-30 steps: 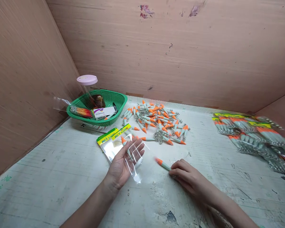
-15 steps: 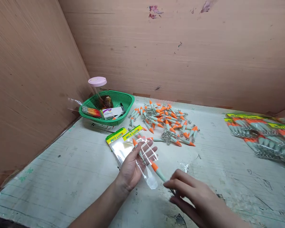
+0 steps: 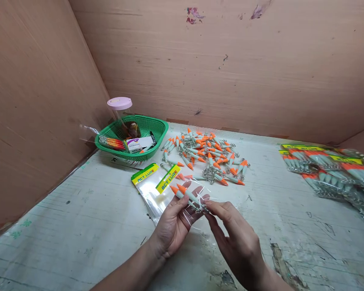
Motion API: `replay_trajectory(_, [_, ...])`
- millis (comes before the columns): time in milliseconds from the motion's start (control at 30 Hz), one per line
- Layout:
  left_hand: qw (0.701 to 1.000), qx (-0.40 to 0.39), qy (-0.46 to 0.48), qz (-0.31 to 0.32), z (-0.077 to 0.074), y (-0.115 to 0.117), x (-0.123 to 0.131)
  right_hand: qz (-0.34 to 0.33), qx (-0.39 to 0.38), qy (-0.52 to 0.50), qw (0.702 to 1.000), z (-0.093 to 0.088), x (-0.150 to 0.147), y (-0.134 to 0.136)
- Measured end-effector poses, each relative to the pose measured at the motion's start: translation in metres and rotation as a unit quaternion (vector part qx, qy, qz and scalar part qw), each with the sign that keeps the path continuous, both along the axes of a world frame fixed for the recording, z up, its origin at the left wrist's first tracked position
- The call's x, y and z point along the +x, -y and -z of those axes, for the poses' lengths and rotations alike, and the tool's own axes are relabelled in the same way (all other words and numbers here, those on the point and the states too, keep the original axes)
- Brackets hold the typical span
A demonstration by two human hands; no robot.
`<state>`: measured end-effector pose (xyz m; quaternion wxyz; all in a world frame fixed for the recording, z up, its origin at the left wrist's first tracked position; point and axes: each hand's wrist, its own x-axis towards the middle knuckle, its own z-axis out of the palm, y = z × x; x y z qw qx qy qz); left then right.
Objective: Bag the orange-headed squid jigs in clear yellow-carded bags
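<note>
My left hand point(image 3: 171, 230) supports a clear plastic bag point(image 3: 167, 180) with a yellow "BCT LURE" header, thumb over the palm. Two squid jigs lie side by side there, pale green with orange tips: one squid jig point(image 3: 176, 191) under my left thumb, the other squid jig point(image 3: 188, 195) beside it. Whether they are inside the bag or on it, I cannot tell. My right hand point(image 3: 235, 234) pinches the hooked end of the second jig between thumb and fingers. Behind my left hand lies a stack of similar flat bags point(image 3: 144, 173). A loose pile of squid jigs point(image 3: 206, 151) is spread beyond both hands.
A green basket point(image 3: 162, 135) at the back left contains a pink-lidded jar point(image 3: 119, 104), a small box point(image 3: 135, 145) and a bundle of red-yellow jigs point(image 3: 111, 142). Filled packs of jigs point(image 3: 330, 169) are heaped at the right. Wooden panels point(image 3: 230, 81) enclose the table's back and sides.
My right hand has moved left and up, bringing the second squid jig alongside the first over my left palm. The bag in my left hand has tilted a little.
</note>
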<state>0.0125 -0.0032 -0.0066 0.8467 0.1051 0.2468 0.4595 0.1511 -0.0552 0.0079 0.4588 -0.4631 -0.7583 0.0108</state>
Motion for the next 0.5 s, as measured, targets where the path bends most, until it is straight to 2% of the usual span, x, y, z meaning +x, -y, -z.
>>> replay_trajectory(200, [1.000, -0.012, -0.013, -0.017, -0.004, -0.001, 0.001, 0.002, -0.022, -0.011, 1.000, -0.010, 0.005, -0.002])
replay_trajectory(333, [1.000, -0.019, -0.016, 0.000, -0.006, 0.000, 0.000, 0.019, 0.024, 0.059, 0.998, 0.000, 0.012, -0.001])
replay_trajectory(500, [0.999, -0.032, 0.002, -0.001, -0.006, 0.003, -0.001, 0.019, 0.041, 0.108, 0.993, 0.008, 0.009, -0.001])
